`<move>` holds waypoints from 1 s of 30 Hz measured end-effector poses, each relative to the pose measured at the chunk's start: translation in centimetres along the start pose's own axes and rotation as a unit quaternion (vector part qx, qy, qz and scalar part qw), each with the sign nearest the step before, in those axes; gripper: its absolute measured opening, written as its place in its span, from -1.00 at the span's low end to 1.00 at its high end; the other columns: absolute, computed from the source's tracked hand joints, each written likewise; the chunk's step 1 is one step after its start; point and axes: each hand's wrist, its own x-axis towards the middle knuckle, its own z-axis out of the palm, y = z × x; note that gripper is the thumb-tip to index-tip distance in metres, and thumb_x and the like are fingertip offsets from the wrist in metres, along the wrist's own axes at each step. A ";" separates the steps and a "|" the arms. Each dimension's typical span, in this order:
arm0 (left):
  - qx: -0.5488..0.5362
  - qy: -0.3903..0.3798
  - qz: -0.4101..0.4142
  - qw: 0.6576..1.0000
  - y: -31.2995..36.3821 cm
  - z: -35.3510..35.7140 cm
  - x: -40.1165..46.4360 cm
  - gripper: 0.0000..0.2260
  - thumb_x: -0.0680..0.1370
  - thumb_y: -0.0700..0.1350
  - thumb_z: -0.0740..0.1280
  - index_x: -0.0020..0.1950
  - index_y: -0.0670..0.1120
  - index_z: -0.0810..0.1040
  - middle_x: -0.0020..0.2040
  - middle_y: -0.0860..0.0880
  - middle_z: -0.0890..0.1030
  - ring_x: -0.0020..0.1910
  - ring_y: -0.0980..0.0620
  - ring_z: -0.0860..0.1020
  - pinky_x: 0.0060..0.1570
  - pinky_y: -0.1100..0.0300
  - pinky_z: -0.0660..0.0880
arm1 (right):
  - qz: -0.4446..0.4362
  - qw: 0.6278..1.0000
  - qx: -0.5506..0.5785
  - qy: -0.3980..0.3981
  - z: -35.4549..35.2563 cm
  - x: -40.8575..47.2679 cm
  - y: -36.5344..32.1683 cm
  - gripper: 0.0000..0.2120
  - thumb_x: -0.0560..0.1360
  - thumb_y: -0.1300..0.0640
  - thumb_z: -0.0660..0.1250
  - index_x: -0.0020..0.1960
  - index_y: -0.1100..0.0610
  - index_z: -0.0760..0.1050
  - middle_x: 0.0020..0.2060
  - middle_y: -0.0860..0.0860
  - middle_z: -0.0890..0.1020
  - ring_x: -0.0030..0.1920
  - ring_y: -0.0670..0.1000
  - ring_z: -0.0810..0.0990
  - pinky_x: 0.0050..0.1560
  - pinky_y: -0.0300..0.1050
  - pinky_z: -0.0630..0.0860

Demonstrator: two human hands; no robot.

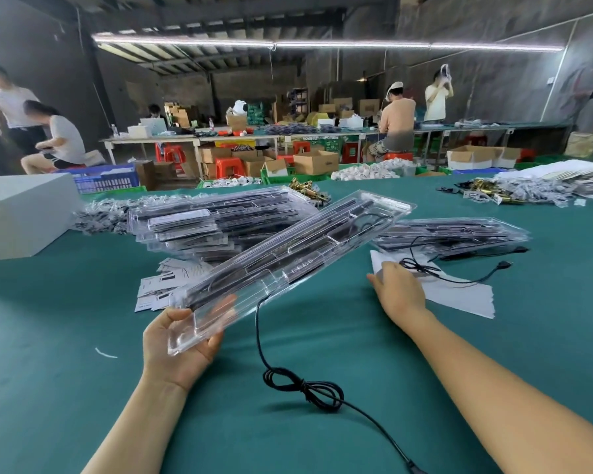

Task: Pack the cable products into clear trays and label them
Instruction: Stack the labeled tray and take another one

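My left hand (178,347) grips the near end of a long clear tray (288,258) and holds it tilted above the green table (83,371). Black strip parts lie inside the tray. A black cable (305,388) hangs from the tray's underside and lies coiled on the table between my arms. My right hand (399,292) reaches flat onto the white label sheets (459,292) at the right, fingers on their near corner. A second black cable (459,277) lies across those sheets.
A heap of packed clear trays (216,220) sits behind the held tray, another pile (459,234) at the right. Printed cards (161,285) lie under the held tray. A white box (21,213) stands far left. Bagged small parts (528,191) lie at the back right. Other people work at benches behind.
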 end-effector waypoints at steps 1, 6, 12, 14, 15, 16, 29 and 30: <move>0.003 0.007 -0.002 1.000 -0.1 0.1 -0.1 -0.12 -0.17 -0.28 0.51 0.17 -0.16 0.46 0.03 -0.24 0.66 -0.21 -0.19 0.68 -0.47 0.17 0.58 | -0.001 1.000 0.014 0.010 -0.3 -0.3 -0.3 -0.76 0.61 0.07 0.20 -0.03 0.26 0.47 -0.02 0.20 0.59 0.01 0.24 0.53 -0.15 -0.01 0.39; 0.025 0.042 0.019 0.999 0.1 0.2 -0.3 -0.78 0.17 -0.24 0.29 -0.21 -0.12 0.46 -0.16 -0.15 0.68 -0.29 -0.17 0.67 -0.48 0.10 0.57 | 0.207 0.836 0.508 0.000 -3.6 -1.9 -2.6 -0.58 0.61 -0.04 0.16 -0.10 0.32 0.50 -0.17 0.23 0.65 -0.20 0.16 0.62 -0.22 -0.09 0.50; 0.041 0.002 0.029 0.999 0.3 -0.2 -0.8 -0.87 0.24 -0.22 0.29 -0.49 -0.03 0.49 -0.19 -0.13 0.69 -0.15 -0.19 0.68 -0.16 0.01 0.60 | 0.210 0.549 0.798 -0.134 -5.7 -4.6 -3.7 -0.06 0.35 -0.55 0.01 0.34 0.22 0.32 0.07 0.26 0.62 0.04 0.27 0.64 -0.04 0.25 0.60; 0.064 0.002 0.023 0.998 0.6 -0.2 -0.9 -0.85 0.12 -0.19 0.44 -0.50 -0.02 0.48 -0.16 -0.18 0.70 -0.15 -0.22 0.68 -0.16 0.07 0.57 | 0.202 0.533 0.812 -0.128 -5.9 -4.9 -3.4 0.01 0.33 -0.58 -0.03 0.46 0.17 0.25 0.21 0.27 0.53 0.12 0.29 0.59 0.00 0.24 0.59; 0.068 0.001 0.015 0.998 0.7 -0.3 -1.0 -0.75 0.02 -0.19 0.50 -0.47 -0.03 0.46 -0.12 -0.22 0.69 -0.16 -0.25 0.67 -0.20 0.09 0.56 | 0.191 0.528 0.816 -0.137 -6.0 -5.0 -3.2 0.03 0.30 -0.60 -0.04 0.41 0.19 0.33 0.23 0.29 0.53 0.13 0.29 0.59 0.00 0.21 0.60; 0.068 0.001 0.010 0.998 0.8 -0.4 -0.9 -0.66 -0.05 -0.19 0.54 -0.44 -0.05 0.44 -0.08 -0.27 0.67 -0.17 -0.28 0.66 -0.25 0.10 0.55 | 0.182 0.518 0.823 -0.148 -6.0 -5.2 -3.0 0.03 0.28 -0.62 -0.03 0.34 0.20 0.41 0.21 0.30 0.55 0.13 0.29 0.60 0.01 0.19 0.60; 0.083 -0.011 0.025 0.996 -1.7 1.8 -0.8 -0.88 0.34 -0.29 0.29 -0.15 -0.26 0.56 -0.04 -0.27 0.65 -0.07 -0.18 0.67 -0.27 0.13 0.61 | -0.017 0.670 0.588 -0.453 -3.2 -11.6 -10.1 -0.69 0.65 0.20 -0.02 0.22 0.25 0.44 0.06 0.24 0.65 0.11 0.12 0.63 0.09 -0.08 0.54; 0.076 -0.020 0.030 0.996 -1.6 1.9 -0.7 -0.76 0.35 -0.31 0.28 0.00 -0.33 0.50 0.07 -0.34 0.61 0.04 -0.22 0.64 -0.20 0.09 0.62 | -0.010 0.679 0.583 -0.446 -3.1 -11.9 -10.6 -0.66 0.67 0.10 -0.03 0.16 0.24 0.46 -0.01 0.27 0.66 0.03 0.15 0.66 0.02 -0.10 0.57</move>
